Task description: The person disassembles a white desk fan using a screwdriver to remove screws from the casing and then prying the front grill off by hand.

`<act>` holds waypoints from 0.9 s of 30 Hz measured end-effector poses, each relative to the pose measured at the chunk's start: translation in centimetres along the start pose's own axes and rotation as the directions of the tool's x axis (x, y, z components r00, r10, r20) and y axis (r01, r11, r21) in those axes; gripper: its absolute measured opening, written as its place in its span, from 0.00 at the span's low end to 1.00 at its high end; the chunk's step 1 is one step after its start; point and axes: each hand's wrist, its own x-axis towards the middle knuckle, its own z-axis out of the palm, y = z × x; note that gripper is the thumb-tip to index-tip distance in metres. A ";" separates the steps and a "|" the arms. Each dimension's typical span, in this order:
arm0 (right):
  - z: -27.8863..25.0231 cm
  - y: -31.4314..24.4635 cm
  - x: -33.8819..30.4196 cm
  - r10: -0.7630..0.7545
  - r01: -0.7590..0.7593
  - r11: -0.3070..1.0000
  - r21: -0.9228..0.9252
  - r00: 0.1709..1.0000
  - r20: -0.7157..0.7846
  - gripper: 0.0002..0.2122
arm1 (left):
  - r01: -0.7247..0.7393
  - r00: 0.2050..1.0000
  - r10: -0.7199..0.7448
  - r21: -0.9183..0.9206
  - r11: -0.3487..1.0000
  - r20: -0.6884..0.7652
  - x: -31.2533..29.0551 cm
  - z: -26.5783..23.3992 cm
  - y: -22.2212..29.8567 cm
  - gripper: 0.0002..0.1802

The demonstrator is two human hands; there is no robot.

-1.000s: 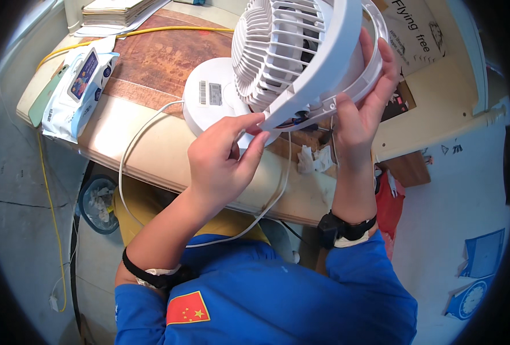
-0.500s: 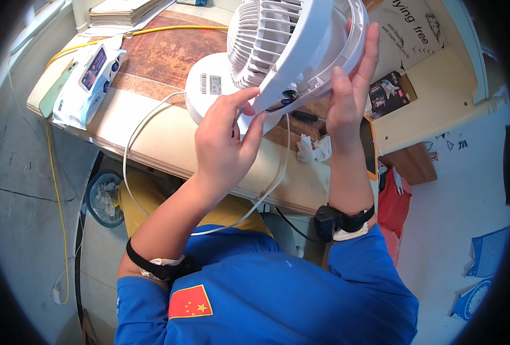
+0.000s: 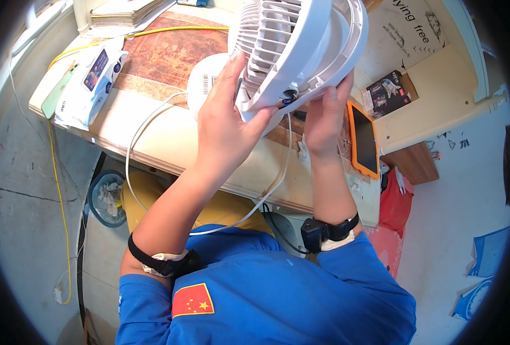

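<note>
A white electric desk fan point(image 3: 292, 66) stands tilted on the desk, its ribbed rear guard facing left. Between its rear housing and the round front ring point(image 3: 355, 43) is a gap, where thin wires point(image 3: 290, 96) show near the bottom. My left hand point(image 3: 223, 123) grips the lower edge of the rear housing, fingers up along the ribs and thumb beneath. Under the front ring, my right hand point(image 3: 326, 118) is closed on its lower right edge; some of its fingers are hidden behind the ring. The white fan base point(image 3: 196, 86) is partly covered by my left hand.
A white cable point(image 3: 137, 135) loops off the desk front point(image 3: 169, 155). A wipes pack point(image 3: 91, 86) and a green flat object point(image 3: 54, 98) lie at left, with a yellow cable point(image 3: 174, 27) behind. An orange-framed tablet point(image 3: 363, 138) and a dark box point(image 3: 390, 92) are at right.
My left hand has shifted up onto the rear guard's ribs, from a pinch at the lower edge. My right hand has moved down and left, from the ring's side to its underside.
</note>
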 end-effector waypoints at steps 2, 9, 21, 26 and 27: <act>0.3 0.5 -0.7 0.036 -0.036 0.998 0.041 0.999 -0.001 0.31 | -0.015 1.000 0.015 0.042 0.999 0.019 0.1 0.0 0.0 0.43; 0.5 0.4 -0.9 0.095 -0.091 0.983 0.157 0.995 -0.017 0.32 | -0.033 0.999 0.031 0.065 0.997 0.019 0.1 0.6 0.1 0.43; 0.2 0.5 -0.2 0.060 -0.055 0.970 0.235 0.998 -0.014 0.35 | -0.009 0.999 0.012 -0.100 0.995 0.030 -0.1 1.6 0.3 0.44; 0.3 0.3 -0.3 0.060 -0.053 0.971 0.235 0.998 -0.023 0.34 | 0.012 0.998 -0.008 -0.065 0.998 0.064 -0.1 1.2 0.8 0.44; 0.3 0.4 -0.2 0.048 -0.037 0.974 0.221 0.998 -0.043 0.34 | 0.020 0.998 -0.016 -0.064 0.998 0.066 -0.1 1.2 0.8 0.44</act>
